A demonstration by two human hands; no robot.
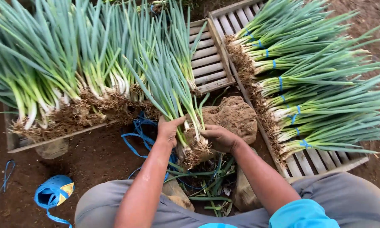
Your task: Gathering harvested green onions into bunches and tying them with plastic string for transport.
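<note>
Grey-trousered knees [114,202] sit nearest, the person crouching over bare soil. The left hand [169,128] and right hand [219,137] both clasp a bunch of green onions [177,90] near its roots, centre. Loose onions [63,63] lie far left; tied bundles [316,84] fill a slatted crate [320,162] right. A blue twine roll [52,192] lies near left.

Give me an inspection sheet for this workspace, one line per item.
Surface: bare brown soil; two slatted wooden pallets.
Job's things: bunch of green onions held upright over a rock.
Clutter: loose untied onions on the left pallet, tied bundles on the right, trimmed leaves by the knees.
Hands: left hand and right hand both grip the bunch near its roots.
Cables: blue twine on the soil, blue twine roll.
Surroundings: nothing seen.
</note>
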